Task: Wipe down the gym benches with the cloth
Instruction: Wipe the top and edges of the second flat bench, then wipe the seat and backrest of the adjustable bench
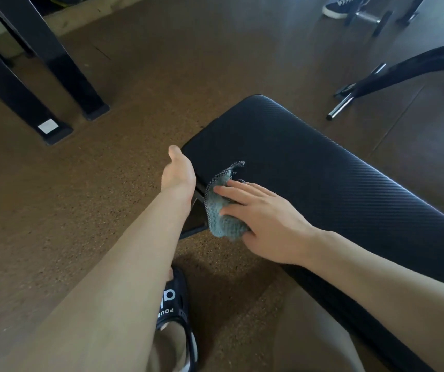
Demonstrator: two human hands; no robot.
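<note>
Wiping the near-left edge of a black ribbed bench pad [309, 167], close to its rounded corner. Right hand [266, 221] spread nearly flat, fingers extended, pressing a teal knitted cloth [222, 210] against the pad's side where it drops toward the frame; not so much gripped as pinned under the palm and fingers, with a checked corner of the fabric flipped up loose on the top surface. Left hand [179, 170] open, thumb up, cupped against the pad's edge just beside the cloth, bracing, holding nothing. Likely troubles from here: cloth held only by pressure, so could slide out and fall to the speckled rubber floor [134, 76] on a downward stroke over the edge; bunched fabric touching only in patches, leaving streaks; loose corner possibly catching on the metal bracket [199, 194] under the pad; left-hand fingers close enough to that bracket to be pinched if the pad shifts. Most of the pad toward the right apparently not yet reached, judging by the cloth's place. Readable writing scarce: white letters on a black slide sandal [173, 304] below, partly hidden by the forearm, seemingly "FOU" and a larger "d" or "a"; brand not certain. Blank white label [48, 126] on a black frame foot at left.
</note>
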